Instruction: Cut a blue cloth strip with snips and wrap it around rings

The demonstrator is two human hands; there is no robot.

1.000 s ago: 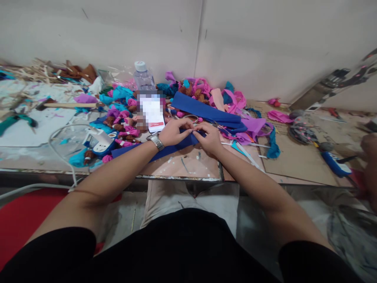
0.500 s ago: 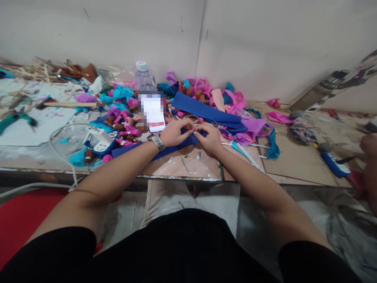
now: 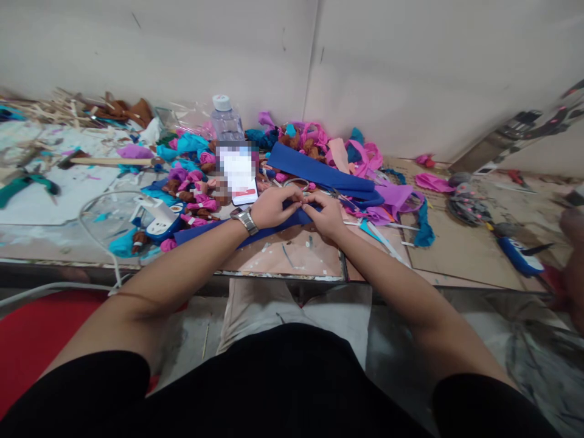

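Observation:
My left hand (image 3: 272, 207), with a metal watch on its wrist, and my right hand (image 3: 326, 215) meet over a long strip of blue fabric (image 3: 206, 229) that runs left across the worktable (image 3: 292, 252). Both hands have their fingers curled and pinched together on the strip where the fingertips touch. A wider folded piece of blue fabric (image 3: 314, 172) lies just behind the hands. A phone (image 3: 239, 176) rests flat to the left of my left hand.
Pink, purple, teal and brown fabric scraps (image 3: 191, 182) are heaped behind the hands. A clear plastic bottle (image 3: 225, 125) stands by the wall. A white glue gun (image 3: 157, 218) with its cable lies left. Another person's hand (image 3: 572, 228) shows at the right edge, near a blue tool (image 3: 520, 254).
Both hands have stayed on the blue strip, with only small finger movements. The view has shifted very slightly.

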